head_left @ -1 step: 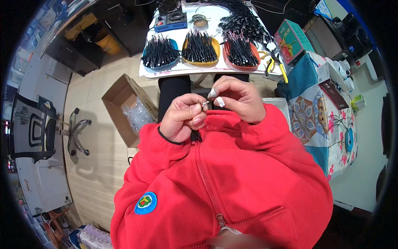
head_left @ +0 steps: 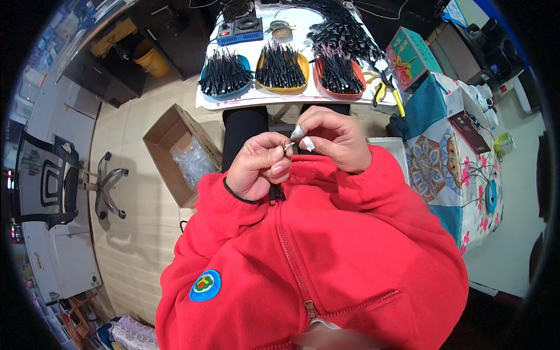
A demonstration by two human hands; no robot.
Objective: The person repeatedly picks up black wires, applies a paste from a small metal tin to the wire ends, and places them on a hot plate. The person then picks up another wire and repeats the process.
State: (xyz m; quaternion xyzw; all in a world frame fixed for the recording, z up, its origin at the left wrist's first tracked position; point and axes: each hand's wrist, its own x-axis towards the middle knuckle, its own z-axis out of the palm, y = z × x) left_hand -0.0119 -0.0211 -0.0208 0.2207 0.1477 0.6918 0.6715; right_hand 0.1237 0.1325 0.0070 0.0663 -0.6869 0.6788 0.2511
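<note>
My left hand (head_left: 258,165) pinches a short cable close to its thin bare wire ends (head_left: 290,144), which poke out past the thumb and index finger. A black piece (head_left: 276,192), likely the cable's other end, shows below that hand. My right hand (head_left: 337,137) faces it with thumb and index finger bent together at the wire tips; white wrapping (head_left: 307,143) covers those two fingertips. Exactly how the tips lie between the right fingers is too small to tell. Both hands are over my lap, in front of the table edge.
Black cables fill a blue tray (head_left: 247,62), a yellow tray (head_left: 306,69) and an orange tray (head_left: 360,74) on the white table. Behind stand a blue heating device (head_left: 240,36) and loose cables (head_left: 341,36). Yellow-handled pliers (head_left: 381,92) lie right. A cardboard box (head_left: 160,137) is left.
My right hand has shifted slightly left, bringing its wrapped fingertips closer to the wire ends. My left hand keeps its pinch almost in place.
</note>
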